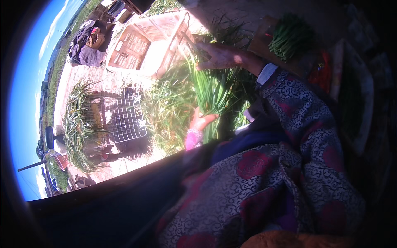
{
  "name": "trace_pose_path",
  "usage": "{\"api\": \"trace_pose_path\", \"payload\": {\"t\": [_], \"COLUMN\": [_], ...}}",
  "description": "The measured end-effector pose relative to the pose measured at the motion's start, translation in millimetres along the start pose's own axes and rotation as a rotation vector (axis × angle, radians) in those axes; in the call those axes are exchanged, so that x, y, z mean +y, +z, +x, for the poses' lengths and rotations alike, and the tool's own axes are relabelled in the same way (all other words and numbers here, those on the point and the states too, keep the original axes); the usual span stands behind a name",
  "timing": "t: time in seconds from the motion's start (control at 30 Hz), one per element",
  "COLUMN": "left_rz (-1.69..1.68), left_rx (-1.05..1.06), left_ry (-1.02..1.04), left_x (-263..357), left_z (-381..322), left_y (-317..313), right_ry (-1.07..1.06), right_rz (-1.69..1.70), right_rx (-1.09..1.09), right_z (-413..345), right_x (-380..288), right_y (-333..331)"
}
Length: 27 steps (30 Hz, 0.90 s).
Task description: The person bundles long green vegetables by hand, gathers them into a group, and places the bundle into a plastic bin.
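A bunch of long green leafy stalks, perhaps garlic chives, slants before me. My left hand is closed around its lower part, thumb across the leaves. At the bunch's other end is my right hand, its fingers spread beside the pale stalk ends; glare and shade hide whether it grips any of them. Loose green leaves lie heaped beneath and beside the bunch.
A pale plastic crate stands beyond the hands. To the left, a wire rack carries draped leaves. A tied-looking green bundle lies in shade at upper right, near a red item. Dark clothing lies at upper left.
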<state>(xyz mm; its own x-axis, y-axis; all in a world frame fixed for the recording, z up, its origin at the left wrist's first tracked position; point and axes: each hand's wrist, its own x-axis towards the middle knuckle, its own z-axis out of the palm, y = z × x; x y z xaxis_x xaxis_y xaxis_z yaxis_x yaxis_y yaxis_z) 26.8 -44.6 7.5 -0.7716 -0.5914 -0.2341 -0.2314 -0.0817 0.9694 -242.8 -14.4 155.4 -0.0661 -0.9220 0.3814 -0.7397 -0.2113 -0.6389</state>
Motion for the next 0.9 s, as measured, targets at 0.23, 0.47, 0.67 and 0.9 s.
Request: {"api": "trace_pose_path", "payload": {"t": [0.23, 0.47, 0.67, 0.9], "left_rz": [-0.369, -0.121, -0.145, -0.201], "left_rx": [-0.085, -0.176, -0.169, 0.078], "left_ry": [-0.169, -0.125, -0.089, -0.009], "left_x": [29, 9, 6, -20], "left_z": [-23, 3, 1, 5], "left_y": [13, 9, -3, -32], "right_ry": [0.436, 0.515, 0.438, 0.213], "right_rz": [0.336, 0.387, 0.677, 1.534], "right_rx": [-0.334, -0.461, -0.125, 0.153], "right_z": [-19, -39, -45, -42], "right_x": [9, 8, 23, 34], "right_y": [0, -35, -48, -137]}}
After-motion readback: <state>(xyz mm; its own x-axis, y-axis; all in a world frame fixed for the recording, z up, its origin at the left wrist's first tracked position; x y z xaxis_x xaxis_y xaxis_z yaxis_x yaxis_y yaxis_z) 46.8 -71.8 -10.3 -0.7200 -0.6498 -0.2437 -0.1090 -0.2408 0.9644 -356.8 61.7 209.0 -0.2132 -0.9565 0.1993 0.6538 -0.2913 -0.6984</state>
